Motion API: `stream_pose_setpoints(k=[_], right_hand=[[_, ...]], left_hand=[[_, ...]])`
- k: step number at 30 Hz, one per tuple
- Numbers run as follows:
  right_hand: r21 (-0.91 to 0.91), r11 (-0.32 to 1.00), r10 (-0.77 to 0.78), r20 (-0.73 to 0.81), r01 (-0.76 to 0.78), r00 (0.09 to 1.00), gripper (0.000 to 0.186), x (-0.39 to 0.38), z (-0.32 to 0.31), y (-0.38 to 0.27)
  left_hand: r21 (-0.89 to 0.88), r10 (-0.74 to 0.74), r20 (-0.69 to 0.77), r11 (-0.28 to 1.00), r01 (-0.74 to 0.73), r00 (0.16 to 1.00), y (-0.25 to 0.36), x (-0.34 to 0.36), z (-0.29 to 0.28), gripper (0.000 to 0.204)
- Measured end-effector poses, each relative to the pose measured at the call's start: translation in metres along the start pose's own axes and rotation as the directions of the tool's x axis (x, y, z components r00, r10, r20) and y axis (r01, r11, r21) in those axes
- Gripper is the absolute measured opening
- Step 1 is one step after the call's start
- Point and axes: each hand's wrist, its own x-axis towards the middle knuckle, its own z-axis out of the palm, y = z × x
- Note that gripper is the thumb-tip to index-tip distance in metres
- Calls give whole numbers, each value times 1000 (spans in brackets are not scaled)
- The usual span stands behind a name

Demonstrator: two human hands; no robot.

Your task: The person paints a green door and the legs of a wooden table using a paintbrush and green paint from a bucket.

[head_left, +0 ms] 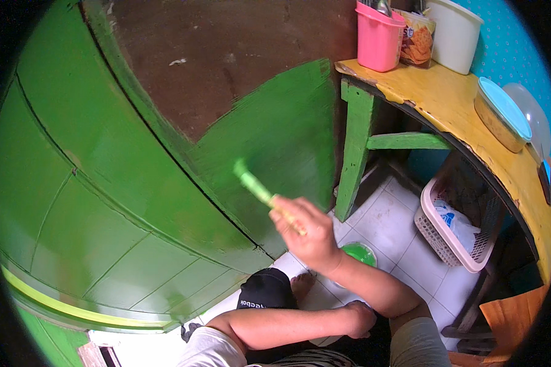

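My right hand is closed around the handle of a paintbrush, tilted up to the left. The bristles carry green paint and are blurred, in front of a panel partly coated green. Above the green the panel's surface is dark brown. Below my right wrist a round tub of green paint stands on the tiled floor, partly hidden by my forearm. My left hand lies across my lap near my right elbow, its fingers curled; whatever they may hold is hidden.
Green-painted boards curve along the left. At right, a worn yellow tabletop on green legs holds a pink container, a white container and a blue-lidded box. A basket with a plastic bag sits below.
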Motion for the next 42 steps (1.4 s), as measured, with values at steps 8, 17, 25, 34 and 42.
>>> stream_pose_setpoints(k=[8, 17, 25, 34, 42], right_hand=[[346, 887, 346, -58, -306, 937, 37, -2, -48, 88], [-63, 995, 68, -166, -79, 984, 28, -7, -23, 78], [240, 829, 530, -46, -505, 847, 21, -63, -73, 45], [-751, 552, 799, 351, -362, 489, 16, -231, -156, 159], [-951, 285, 862, 201, -117, 466, 15, -326, -100, 230]], left_hand=[[12, -35, 118, 999, 33, 992, 11, -13, -33, 48], [-9, -49, 232, 999, 52, 971, 13, -15, -32, 46], [47, 119, 283, 989, -137, 952, 16, -20, -23, 35], [-251, 11, 153, 968, 29, 988, 18, -47, -43, 25], [-264, 21, 146, 964, 18, 989, 12, -47, -45, 34]])
